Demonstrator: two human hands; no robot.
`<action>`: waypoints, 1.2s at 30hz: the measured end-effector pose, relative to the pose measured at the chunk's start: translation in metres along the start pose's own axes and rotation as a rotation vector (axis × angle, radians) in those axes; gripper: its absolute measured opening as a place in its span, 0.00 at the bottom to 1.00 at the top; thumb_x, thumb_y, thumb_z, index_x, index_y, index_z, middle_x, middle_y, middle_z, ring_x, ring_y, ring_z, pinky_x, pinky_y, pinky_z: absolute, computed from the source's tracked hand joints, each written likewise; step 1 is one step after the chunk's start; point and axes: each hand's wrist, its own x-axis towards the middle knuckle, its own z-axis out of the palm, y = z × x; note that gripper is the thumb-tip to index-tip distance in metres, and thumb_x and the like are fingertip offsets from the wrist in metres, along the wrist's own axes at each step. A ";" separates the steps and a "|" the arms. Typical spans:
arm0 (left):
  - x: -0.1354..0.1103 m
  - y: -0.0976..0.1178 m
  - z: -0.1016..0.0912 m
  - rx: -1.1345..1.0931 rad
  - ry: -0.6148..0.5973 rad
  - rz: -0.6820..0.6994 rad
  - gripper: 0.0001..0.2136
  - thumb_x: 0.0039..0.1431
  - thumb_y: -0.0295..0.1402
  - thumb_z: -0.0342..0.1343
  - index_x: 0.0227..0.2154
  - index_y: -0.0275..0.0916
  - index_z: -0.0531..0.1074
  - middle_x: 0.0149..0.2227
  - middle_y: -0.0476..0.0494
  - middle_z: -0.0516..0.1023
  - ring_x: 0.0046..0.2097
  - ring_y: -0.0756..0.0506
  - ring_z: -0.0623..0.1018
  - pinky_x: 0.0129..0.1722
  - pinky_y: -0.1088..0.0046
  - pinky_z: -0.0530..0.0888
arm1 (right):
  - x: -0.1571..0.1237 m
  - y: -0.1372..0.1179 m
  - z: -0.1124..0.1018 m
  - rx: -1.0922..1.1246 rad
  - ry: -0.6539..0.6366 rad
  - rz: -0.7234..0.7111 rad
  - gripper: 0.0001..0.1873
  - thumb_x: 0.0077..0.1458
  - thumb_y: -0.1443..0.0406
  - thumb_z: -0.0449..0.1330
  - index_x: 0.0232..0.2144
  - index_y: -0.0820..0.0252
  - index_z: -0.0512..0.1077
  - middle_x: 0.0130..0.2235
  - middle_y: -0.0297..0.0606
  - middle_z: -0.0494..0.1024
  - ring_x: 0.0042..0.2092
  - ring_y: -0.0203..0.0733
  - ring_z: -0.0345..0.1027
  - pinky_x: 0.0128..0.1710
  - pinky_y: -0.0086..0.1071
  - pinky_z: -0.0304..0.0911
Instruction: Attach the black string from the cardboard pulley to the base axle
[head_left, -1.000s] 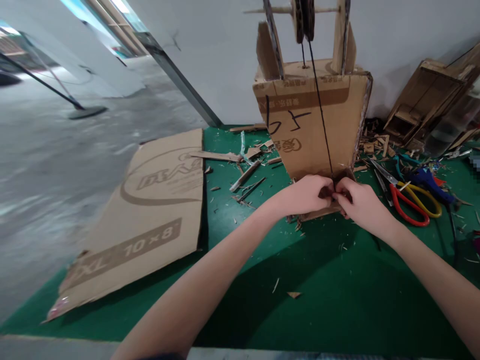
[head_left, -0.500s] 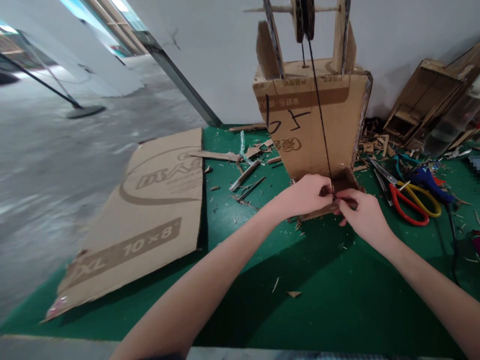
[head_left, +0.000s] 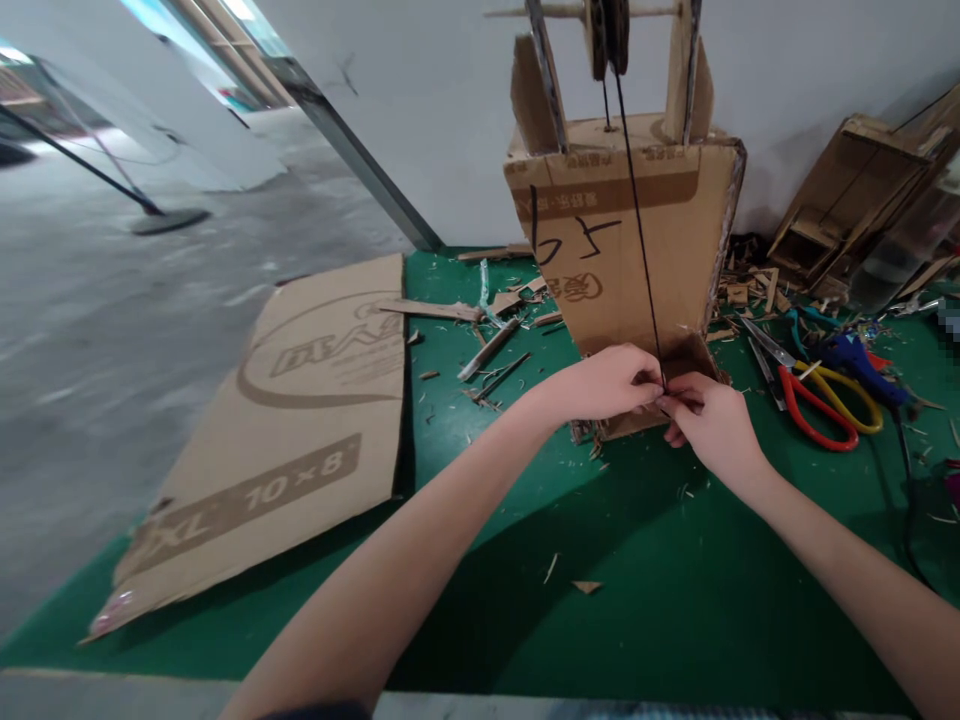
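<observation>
A black string (head_left: 643, 235) runs down from a cardboard pulley wheel (head_left: 606, 40) on a wooden stick. Its lower end meets my fingertips. My left hand (head_left: 616, 382) pinches the string from the left, and my right hand (head_left: 705, 412) pinches it from the right, the fingertips nearly touching. Both hands are over a small open cardboard tray (head_left: 694, 362) at the foot of the upright cardboard box (head_left: 637, 270), which has black marker strokes on its front. The string's very end is hidden by my fingers.
A flat cardboard sheet (head_left: 300, 420) lies at the left on the green table (head_left: 600, 640). Scissors (head_left: 814, 395) with red and yellow handles and a blue glue gun (head_left: 862, 368) lie at the right. Cardboard scraps (head_left: 491, 350) are strewn about. Another cardboard construction (head_left: 844, 200) leans behind.
Both hands have shifted slightly to the left, still pinching at the string's lower end. My right hand's fingers have come closer to the left fingertips.
</observation>
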 end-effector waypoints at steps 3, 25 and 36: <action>0.001 -0.003 -0.001 0.022 -0.008 0.029 0.11 0.58 0.34 0.48 0.35 0.38 0.76 0.31 0.48 0.79 0.33 0.49 0.77 0.32 0.76 0.68 | 0.000 0.001 -0.001 -0.096 0.021 -0.067 0.07 0.54 0.62 0.57 0.32 0.59 0.71 0.24 0.32 0.75 0.20 0.36 0.71 0.20 0.27 0.67; -0.002 -0.002 0.005 0.076 0.082 0.000 0.09 0.56 0.37 0.53 0.32 0.37 0.74 0.31 0.47 0.79 0.31 0.49 0.75 0.29 0.74 0.65 | 0.001 0.002 -0.004 -0.326 0.077 -0.180 0.12 0.58 0.60 0.54 0.33 0.57 0.76 0.27 0.35 0.77 0.27 0.38 0.67 0.28 0.29 0.56; -0.004 0.008 0.004 0.135 0.070 -0.018 0.10 0.56 0.35 0.51 0.34 0.36 0.75 0.33 0.44 0.80 0.33 0.48 0.76 0.30 0.74 0.65 | 0.003 0.005 -0.005 -0.232 0.060 -0.107 0.13 0.56 0.58 0.55 0.32 0.57 0.77 0.23 0.33 0.74 0.23 0.37 0.65 0.23 0.29 0.56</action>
